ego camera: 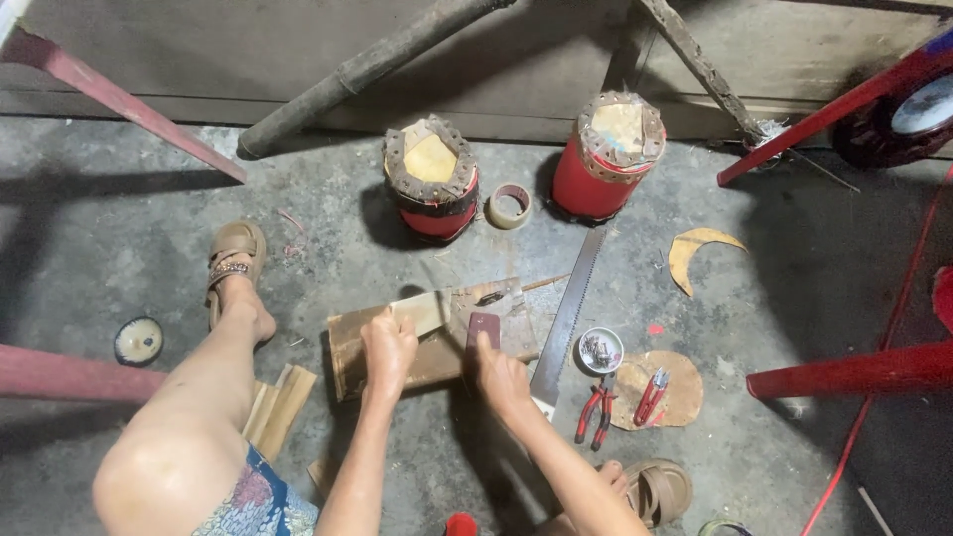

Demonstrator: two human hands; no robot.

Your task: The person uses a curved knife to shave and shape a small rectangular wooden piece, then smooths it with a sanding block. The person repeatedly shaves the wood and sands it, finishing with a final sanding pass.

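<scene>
The left hand (387, 349) is closed around the near end of a pale wooden strip (422, 313), which lies across a brown wooden block (347, 357) on the concrete floor. The right hand (499, 375) grips a dark red handle (483, 328) that stands up from the block just beside the strip; the tool's working end is hidden. A hatchet (496, 296) rests at the far edge of the block. A handsaw (568, 313) lies along the floor to the right, and past it sit a small round tin of nails (600, 349) and two red-handled pliers (620, 402) on a cardboard disc (680, 382). Farther off stand two red drums (432, 194) with a roll of tape (509, 205) between them.
</scene>
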